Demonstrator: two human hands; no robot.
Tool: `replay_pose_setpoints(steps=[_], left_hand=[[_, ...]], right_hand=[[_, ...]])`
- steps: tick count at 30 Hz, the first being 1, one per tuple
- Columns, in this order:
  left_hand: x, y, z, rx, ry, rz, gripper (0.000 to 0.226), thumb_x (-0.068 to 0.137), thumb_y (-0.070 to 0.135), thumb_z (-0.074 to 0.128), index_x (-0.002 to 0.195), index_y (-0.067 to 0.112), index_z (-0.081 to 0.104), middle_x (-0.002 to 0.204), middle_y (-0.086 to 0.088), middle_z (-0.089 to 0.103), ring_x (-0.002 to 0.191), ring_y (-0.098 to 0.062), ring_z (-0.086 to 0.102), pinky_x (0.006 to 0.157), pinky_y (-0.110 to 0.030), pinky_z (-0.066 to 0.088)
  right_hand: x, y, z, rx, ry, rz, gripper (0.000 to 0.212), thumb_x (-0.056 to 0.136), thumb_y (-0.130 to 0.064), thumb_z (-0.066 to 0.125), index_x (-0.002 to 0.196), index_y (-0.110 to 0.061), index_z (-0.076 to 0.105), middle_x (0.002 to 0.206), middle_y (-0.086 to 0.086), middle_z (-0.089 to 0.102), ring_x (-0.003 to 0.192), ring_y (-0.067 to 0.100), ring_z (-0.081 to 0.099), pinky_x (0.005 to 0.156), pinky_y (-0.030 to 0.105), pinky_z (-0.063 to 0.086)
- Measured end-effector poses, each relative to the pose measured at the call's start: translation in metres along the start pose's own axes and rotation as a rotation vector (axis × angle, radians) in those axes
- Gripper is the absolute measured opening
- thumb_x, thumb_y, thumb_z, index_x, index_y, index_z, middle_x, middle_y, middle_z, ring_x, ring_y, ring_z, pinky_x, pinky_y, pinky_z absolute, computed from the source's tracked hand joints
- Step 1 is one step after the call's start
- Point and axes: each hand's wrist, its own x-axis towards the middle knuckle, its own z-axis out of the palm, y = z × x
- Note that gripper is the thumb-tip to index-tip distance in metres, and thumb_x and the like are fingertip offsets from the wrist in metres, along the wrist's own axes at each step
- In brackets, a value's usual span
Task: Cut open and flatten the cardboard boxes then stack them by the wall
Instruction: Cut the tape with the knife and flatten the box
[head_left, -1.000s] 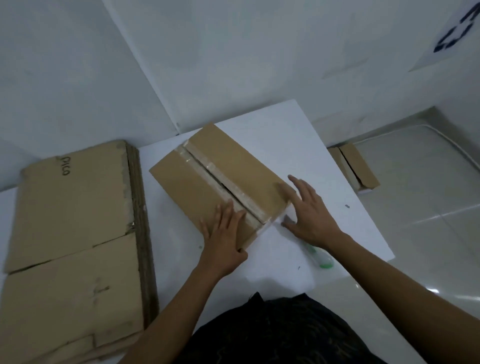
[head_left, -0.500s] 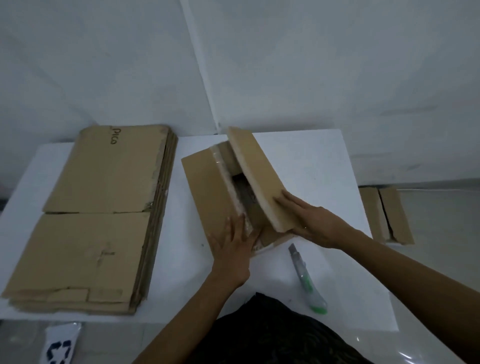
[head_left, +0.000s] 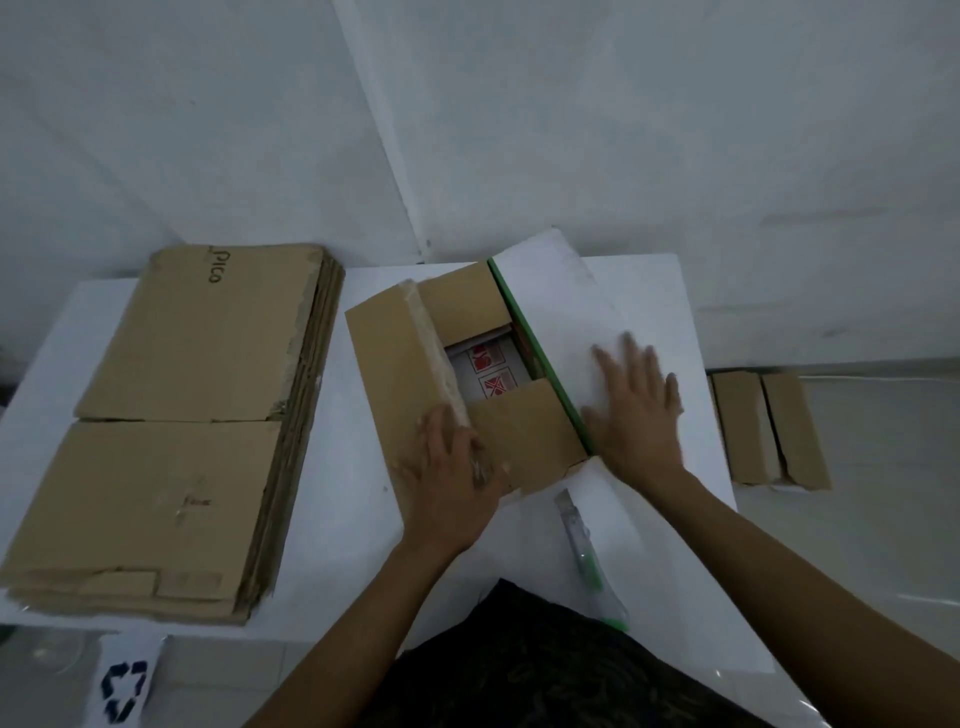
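The brown corrugated box (head_left: 395, 364) lies mid-surface (head_left: 343, 525), its flaps open. The white-faced, green-edged flap (head_left: 561, 312) is folded out to the right. The left hand (head_left: 452, 483) rests spread on the near brown flap and the right hand (head_left: 636, 415) lies spread flat on the white one; both are blurred. Red symbols (head_left: 491, 371) inside the box are unreadable. A stack of flat cardboard (head_left: 182, 415) sits to the left.

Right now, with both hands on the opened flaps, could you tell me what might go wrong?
The knife lies on the table beside the right forearm; a sweep may knock it off. A white panel with red symbols shows inside the box; if that is contents, flattening could crush it.
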Motion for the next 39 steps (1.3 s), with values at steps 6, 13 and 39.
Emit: replay_pose_setpoints(steps=[6,13,39], left_hand=[[-0.011,0.003,-0.036,-0.125,0.113,0.035,0.037,0.088,0.006,0.059,0.123,0.009,0.049,0.140,0.014,0.024,0.107,0.023,0.035,0.114,-0.033,0.032],[-0.043,-0.027,-0.099,0.070,0.518,-0.021,0.054,0.076,-0.017,0.052,0.116,0.019,0.059,0.162,0.001,0.022,0.148,-0.020,0.022,0.109,-0.041,0.040],[0.036,-0.016,-0.134,-0.193,-0.693,0.195,0.023,0.103,0.026,0.050,0.109,0.028,0.071,0.104,0.008,0.071,0.096,-0.006,0.065,0.080,-0.018,0.049]], right_hand=[[-0.014,-0.018,0.041,-0.212,-0.311,-0.143,0.097,0.080,-0.088,0.009,0.156,-0.034,-0.018,0.166,0.003,-0.020,0.151,0.035,-0.018,0.119,0.066,-0.003],[-0.015,-0.012,0.046,-0.146,-0.315,-0.136,0.095,0.083,-0.088,0.014,0.155,-0.035,-0.021,0.166,0.001,-0.021,0.153,0.033,-0.013,0.120,0.064,0.004],[-0.098,-0.108,0.005,1.509,0.194,0.912,0.048,0.102,-0.058,0.036,0.137,-0.028,0.050,0.135,0.001,0.058,0.121,0.027,0.058,0.105,0.048,0.047]])
